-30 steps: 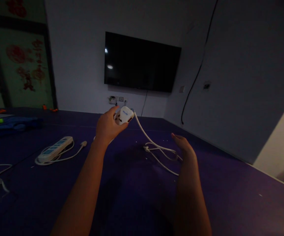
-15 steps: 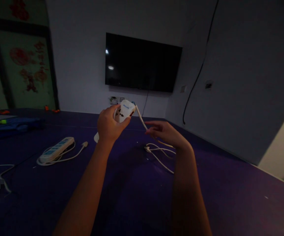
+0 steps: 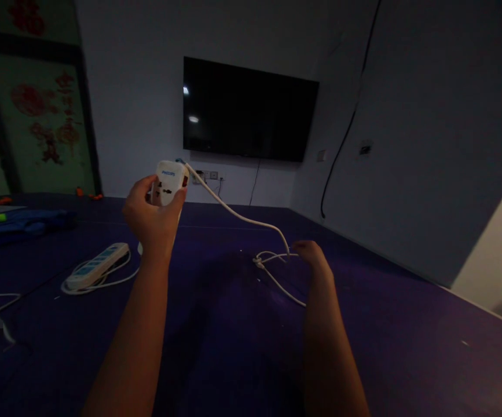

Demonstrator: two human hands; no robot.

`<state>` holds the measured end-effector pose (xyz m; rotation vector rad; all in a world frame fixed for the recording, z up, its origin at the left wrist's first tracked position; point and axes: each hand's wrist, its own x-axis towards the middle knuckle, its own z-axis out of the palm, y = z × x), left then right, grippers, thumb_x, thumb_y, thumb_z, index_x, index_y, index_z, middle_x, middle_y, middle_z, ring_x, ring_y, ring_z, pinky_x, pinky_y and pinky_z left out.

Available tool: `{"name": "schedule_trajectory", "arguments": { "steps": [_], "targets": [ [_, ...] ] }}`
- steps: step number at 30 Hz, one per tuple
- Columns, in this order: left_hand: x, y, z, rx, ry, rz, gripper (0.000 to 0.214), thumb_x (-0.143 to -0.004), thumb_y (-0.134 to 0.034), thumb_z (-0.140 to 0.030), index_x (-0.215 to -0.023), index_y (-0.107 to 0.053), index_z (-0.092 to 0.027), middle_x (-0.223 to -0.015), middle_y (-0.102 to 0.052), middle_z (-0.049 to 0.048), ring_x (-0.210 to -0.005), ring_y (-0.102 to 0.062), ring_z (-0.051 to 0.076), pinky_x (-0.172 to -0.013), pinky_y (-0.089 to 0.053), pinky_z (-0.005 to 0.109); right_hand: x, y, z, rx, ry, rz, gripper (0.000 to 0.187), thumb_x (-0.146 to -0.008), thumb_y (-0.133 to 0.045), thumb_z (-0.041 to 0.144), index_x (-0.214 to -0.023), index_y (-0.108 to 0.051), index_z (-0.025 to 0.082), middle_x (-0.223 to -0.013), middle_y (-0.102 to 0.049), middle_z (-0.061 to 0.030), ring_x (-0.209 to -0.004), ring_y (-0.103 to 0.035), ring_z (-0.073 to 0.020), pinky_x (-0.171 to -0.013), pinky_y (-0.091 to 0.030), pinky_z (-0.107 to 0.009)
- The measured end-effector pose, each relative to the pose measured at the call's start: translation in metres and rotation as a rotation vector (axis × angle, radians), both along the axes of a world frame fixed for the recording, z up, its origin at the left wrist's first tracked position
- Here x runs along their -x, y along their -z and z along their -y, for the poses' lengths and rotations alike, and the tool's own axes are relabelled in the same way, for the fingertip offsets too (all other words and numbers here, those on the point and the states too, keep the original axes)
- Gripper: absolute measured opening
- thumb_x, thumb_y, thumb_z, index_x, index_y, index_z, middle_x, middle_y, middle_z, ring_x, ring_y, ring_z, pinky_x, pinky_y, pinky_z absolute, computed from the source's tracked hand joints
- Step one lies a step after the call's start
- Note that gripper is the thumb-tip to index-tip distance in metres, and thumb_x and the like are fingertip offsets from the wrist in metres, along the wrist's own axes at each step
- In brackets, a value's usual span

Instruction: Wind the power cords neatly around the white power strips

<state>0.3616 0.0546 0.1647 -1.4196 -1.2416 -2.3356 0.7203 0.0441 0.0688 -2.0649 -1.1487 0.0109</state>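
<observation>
My left hand (image 3: 150, 217) is closed around a white power strip (image 3: 168, 180), raised upright with its socket side and blue lettering toward me. From the strip's top end, a white power cord (image 3: 237, 215) slopes down to the right. My right hand (image 3: 314, 255) is lower, its fingers closed at the cord; the back of the hand hides part of the grip. Beside those fingers, loose loops of the cord and its white plug (image 3: 258, 262) lie on the purple surface.
A second power strip (image 3: 98, 266), white with blue, lies at left with its cord coiled around it. Blue fabric (image 3: 37, 223) is at far left. A television (image 3: 251, 110) hangs on the wall, and a black cable (image 3: 346, 139) hangs at right.
My left hand has moved left with the power strip and turned it more upright. My right hand has moved right and down along the cord, which now spans a longer stretch between the hands.
</observation>
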Motion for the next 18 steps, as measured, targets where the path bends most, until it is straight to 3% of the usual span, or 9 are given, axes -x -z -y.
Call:
{"name": "schedule_trajectory", "arguments": {
  "steps": [4, 10, 14, 16, 18],
  "targets": [
    [0.014, -0.002, -0.003, -0.034, -0.061, 0.133, 0.055, -0.055, -0.081, -0.028, -0.105, -0.067, -0.010, -0.103, -0.071, 0.0093, -0.089, -0.066, 0.023, -0.078, -0.053, 0.038, -0.008, 0.022, -0.005, 0.064, 0.057, -0.012, 0.023, -0.071, -0.067, 0.018, -0.092, -0.077, 0.018, -0.095, -0.074, -0.0109, -0.097, -0.067, -0.0252, -0.076, -0.049, -0.026],
    [0.026, 0.001, -0.015, -0.059, -0.018, 0.216, 0.059, -0.050, -0.085, -0.026, -0.103, -0.067, -0.008, -0.100, -0.070, 0.0103, -0.087, -0.067, 0.024, -0.077, -0.055, 0.040, -0.007, 0.029, -0.011, 0.091, 0.069, -0.028, 0.038, -0.075, -0.066, 0.021, -0.112, -0.070, 0.020, -0.112, -0.069, -0.0103, -0.108, -0.063, -0.0224, -0.086, -0.047, -0.025],
    [0.028, 0.002, -0.019, -0.084, -0.045, 0.283, 0.060, -0.050, -0.084, -0.028, -0.105, -0.065, -0.009, -0.100, -0.070, 0.0095, -0.087, -0.067, 0.022, -0.075, -0.055, 0.037, 0.002, 0.035, -0.011, 0.113, 0.169, -0.071, 0.045, -0.077, -0.066, 0.029, -0.121, -0.065, 0.026, -0.127, -0.060, -0.0149, -0.123, -0.051, -0.0321, -0.095, -0.043, -0.044],
    [0.030, 0.002, -0.019, -0.089, -0.080, 0.311, 0.062, -0.050, -0.083, -0.029, -0.105, -0.065, -0.008, -0.102, -0.069, 0.0105, -0.088, -0.066, 0.022, -0.076, -0.054, 0.038, 0.005, 0.038, -0.011, 0.120, 0.226, -0.102, 0.040, -0.078, -0.065, 0.034, -0.117, -0.068, 0.025, -0.128, -0.059, -0.0175, -0.128, -0.044, -0.0373, -0.097, -0.038, -0.054],
    [0.032, 0.002, -0.020, -0.102, -0.086, 0.333, 0.064, -0.049, -0.083, -0.029, -0.106, -0.064, -0.007, -0.102, -0.069, 0.0121, -0.088, -0.066, 0.023, -0.076, -0.054, 0.038, 0.005, 0.040, -0.009, 0.122, 0.259, -0.144, 0.033, -0.076, -0.067, 0.037, -0.105, -0.073, 0.022, -0.121, -0.062, -0.0197, -0.125, -0.046, -0.0392, -0.097, -0.035, -0.058]
  ]
}}
